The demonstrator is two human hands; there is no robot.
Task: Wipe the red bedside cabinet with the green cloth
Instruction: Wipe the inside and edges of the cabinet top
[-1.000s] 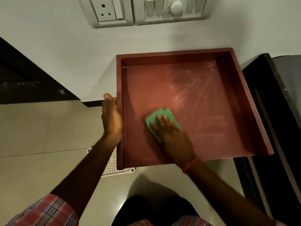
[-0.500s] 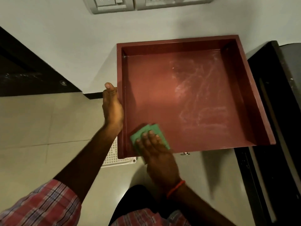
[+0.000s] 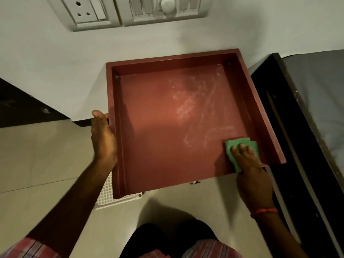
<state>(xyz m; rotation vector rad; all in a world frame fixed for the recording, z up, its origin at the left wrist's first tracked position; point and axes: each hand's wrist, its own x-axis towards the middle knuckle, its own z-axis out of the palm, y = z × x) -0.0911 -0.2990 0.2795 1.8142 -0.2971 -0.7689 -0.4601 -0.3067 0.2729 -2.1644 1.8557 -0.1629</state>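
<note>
The red bedside cabinet [image 3: 167, 127] stands against the wall, its recessed top rimmed on three sides, with pale dusty smears across the right half. My left hand [image 3: 102, 138] grips the outside of its left rim, thumb pointing up. The green cloth [image 3: 242, 146], folded, lies flat on the top at the front right corner, beside the right rim. My right hand [image 3: 247, 162] presses down on the cloth with fingers spread; the palm hides the cloth's near part.
A black bed frame [image 3: 290, 146] with a grey mattress [image 3: 320, 90] flanks the cabinet's right side. A switch and socket panel [image 3: 126, 10] sits on the wall above. A white perforated tray [image 3: 111, 198] lies on the tiled floor under the cabinet's front left corner. Dark furniture [image 3: 22, 105] stands left.
My right hand slid the green cloth from the middle to the front left corner, then across to the front right corner. My left hand stayed on the left rim.
</note>
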